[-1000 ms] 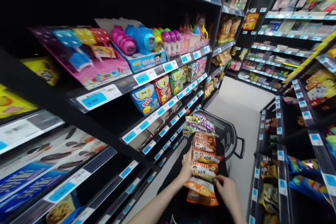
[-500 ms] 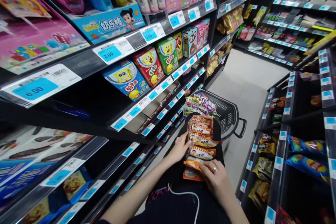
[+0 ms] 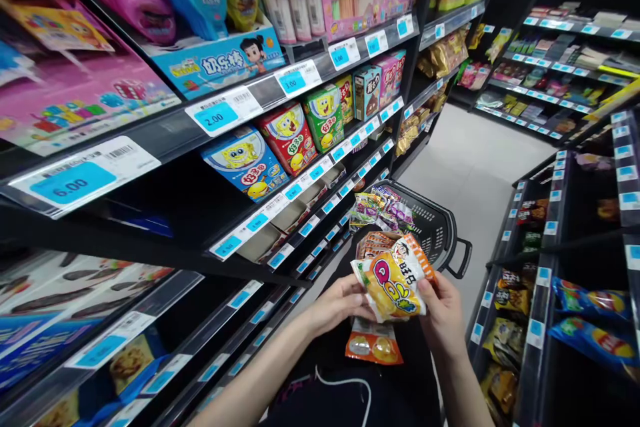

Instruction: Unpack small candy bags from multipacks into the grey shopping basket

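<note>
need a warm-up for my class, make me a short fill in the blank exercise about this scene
The left hand and right hand hold a packet bearing the big letters ____.
Between the blue SpongeBob box and the green SpongeBob box stands a ____ one.
The price tag just left of the 2.00 tag reads ____.

Missing words: QQ; red; 6.00

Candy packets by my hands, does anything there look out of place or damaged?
One orange packet pokes out below the white-yellow packet between your left hand and right hand, lying on dark clothing. It looks stray, though its upper end is hidden. No tear or spill shows.
</note>
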{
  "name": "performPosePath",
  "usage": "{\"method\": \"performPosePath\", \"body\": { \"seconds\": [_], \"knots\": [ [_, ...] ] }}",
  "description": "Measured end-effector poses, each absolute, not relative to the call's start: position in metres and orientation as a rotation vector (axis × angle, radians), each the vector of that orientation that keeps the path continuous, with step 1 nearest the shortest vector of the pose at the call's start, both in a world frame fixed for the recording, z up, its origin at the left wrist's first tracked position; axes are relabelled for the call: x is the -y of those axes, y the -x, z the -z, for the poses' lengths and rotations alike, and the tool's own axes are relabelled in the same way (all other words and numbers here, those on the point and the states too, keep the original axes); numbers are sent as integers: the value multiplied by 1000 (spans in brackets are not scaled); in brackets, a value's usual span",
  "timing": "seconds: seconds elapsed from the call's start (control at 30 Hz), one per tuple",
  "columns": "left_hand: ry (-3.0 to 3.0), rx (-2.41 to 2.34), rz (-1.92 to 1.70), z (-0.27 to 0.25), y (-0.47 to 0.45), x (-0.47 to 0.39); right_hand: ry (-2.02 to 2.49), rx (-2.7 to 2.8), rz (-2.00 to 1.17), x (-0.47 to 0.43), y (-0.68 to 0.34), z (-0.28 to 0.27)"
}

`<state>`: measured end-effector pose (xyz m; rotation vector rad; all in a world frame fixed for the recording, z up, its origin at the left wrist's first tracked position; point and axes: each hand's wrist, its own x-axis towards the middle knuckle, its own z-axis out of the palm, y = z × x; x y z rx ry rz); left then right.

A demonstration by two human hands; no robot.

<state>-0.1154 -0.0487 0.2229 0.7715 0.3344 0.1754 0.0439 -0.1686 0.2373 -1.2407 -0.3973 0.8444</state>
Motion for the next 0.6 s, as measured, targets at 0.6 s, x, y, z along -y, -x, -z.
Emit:
{"method": "performPosePath", "body": {
  "seconds": [0.6],
  "knots": [
    [-493,-445,-179,-254,105,90,1525,1333,-401,245,-73,-276]
  ]
}}
